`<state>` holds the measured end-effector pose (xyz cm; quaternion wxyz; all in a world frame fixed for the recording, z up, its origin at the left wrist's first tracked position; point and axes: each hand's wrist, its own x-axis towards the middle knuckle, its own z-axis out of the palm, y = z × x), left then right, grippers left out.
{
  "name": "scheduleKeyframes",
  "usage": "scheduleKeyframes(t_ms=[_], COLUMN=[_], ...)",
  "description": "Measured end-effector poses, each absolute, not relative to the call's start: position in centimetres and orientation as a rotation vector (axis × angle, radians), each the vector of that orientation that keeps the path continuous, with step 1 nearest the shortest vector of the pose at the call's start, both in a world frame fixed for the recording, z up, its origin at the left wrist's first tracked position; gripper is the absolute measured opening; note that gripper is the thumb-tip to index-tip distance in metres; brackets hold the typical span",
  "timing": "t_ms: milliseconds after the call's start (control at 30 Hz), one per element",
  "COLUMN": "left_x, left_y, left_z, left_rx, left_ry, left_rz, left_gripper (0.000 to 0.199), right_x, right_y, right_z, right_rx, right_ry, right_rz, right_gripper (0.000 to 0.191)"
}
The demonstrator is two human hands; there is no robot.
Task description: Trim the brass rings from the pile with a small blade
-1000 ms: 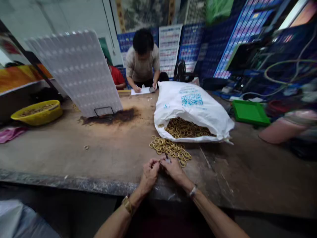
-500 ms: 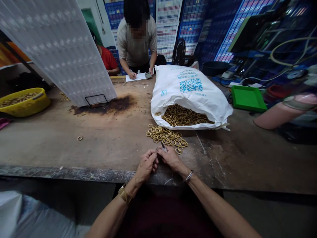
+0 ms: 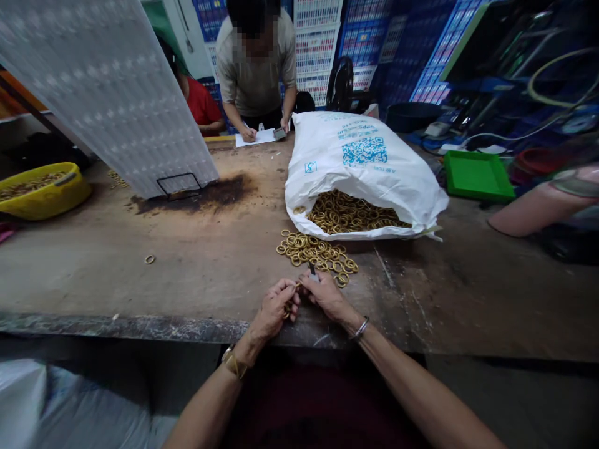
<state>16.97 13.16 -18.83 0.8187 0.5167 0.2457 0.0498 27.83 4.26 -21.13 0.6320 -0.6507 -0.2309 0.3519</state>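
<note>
My left hand (image 3: 276, 307) is closed around a few brass-coloured rings (image 3: 287, 308) and pinches another ring (image 3: 298, 285) at its fingertips. Close beside it, my right hand (image 3: 326, 295) is closed on a small knife-like tool (image 3: 313, 272) with a dark flat tip and a pale body. The right fingertips meet the pinched ring; whether the tool touches it is hidden. Just beyond both hands lies a loose pile of brass-coloured rings (image 3: 314, 251). It spills from the mouth of a white woven sack (image 3: 322, 149), which is full of the same rings.
A single ring (image 3: 150, 259) lies left on the wooden table (image 3: 201, 274). Further left are a yellow basin (image 3: 51, 194) of rings and a tall translucent panel (image 3: 135, 93). At right stand a green tray (image 3: 477, 175) and a pink bottle (image 3: 528, 209). A person (image 3: 257, 68) writes opposite.
My left hand has turned slightly, and rings now show in its fingers, one at the fingertips. The tool in my right hand points more upright. The view has shifted slightly.
</note>
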Motion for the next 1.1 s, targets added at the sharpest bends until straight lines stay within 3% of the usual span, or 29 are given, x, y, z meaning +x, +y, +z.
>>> scheduleKeyframes(t_ms=[300,633,1100], left_x=[17.1,16.5,16.7], left_y=[12.9,13.4,12.9], left_z=[-18.6,-18.6,-18.7], left_rx=[1.233,1.166,1.259], left_ry=[0.61,0.494,0.614], left_rz=[0.122,0.096,0.196], left_gripper=[0.04,0.037,0.037], right_x=[27.9,27.8,28.1], right_y=[4.4,4.4,4.6], right_z=[-20.0,-20.1,-20.5], right_rx=[-1.707,-1.629,-1.709], right_ry=[-0.76,-0.696,-0.725], right_rz=[0.542,0.73,0.629], right_gripper=[0.026,0.028,0.028])
